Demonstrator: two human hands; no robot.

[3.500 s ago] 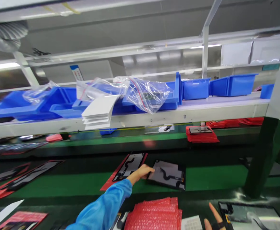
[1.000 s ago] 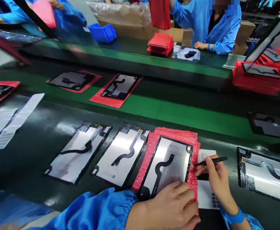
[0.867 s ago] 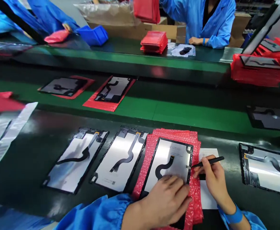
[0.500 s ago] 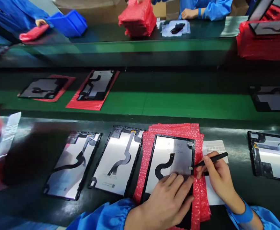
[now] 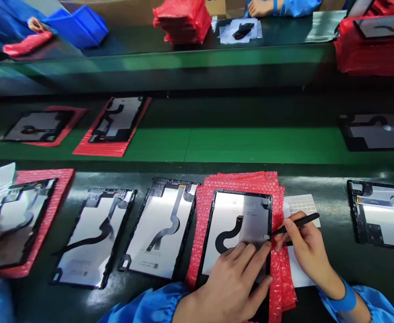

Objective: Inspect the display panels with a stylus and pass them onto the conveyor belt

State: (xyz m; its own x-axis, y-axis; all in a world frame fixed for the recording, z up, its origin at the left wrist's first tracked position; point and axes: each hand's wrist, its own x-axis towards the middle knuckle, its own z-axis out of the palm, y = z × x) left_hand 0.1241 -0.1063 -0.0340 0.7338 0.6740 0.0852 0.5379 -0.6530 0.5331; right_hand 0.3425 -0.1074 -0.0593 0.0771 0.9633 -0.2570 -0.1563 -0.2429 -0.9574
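At six o'clock on the dark bench, a tablet display panel (image 5: 242, 215) lies back-up on a stack of red bubble wrap (image 5: 244, 181). Its black flex cable (image 5: 225, 237) curls across the silvery back. The left hand (image 5: 232, 280) rests flat on the panel's near end, fingers loosely spread and pressing down. The right hand (image 5: 301, 249), at four o'clock, pinches a slim black tool (image 5: 299, 222) between thumb and forefinger. It is possibly a pair of tweezers, though the view is too coarse to be sure. Its tip touches the panel's right edge. A white label sheet (image 5: 301, 205) lies just beside the wrap, partly under that hand. A neighbouring panel (image 5: 163, 233) sits bare on the bench at nine o'clock, and the green conveyor belt (image 5: 251, 143) runs across at twelve. The display panel looks thin, stiff, light and brittle, with a slick metal back. It is likely best held by its black frame edges, clear of the cable.
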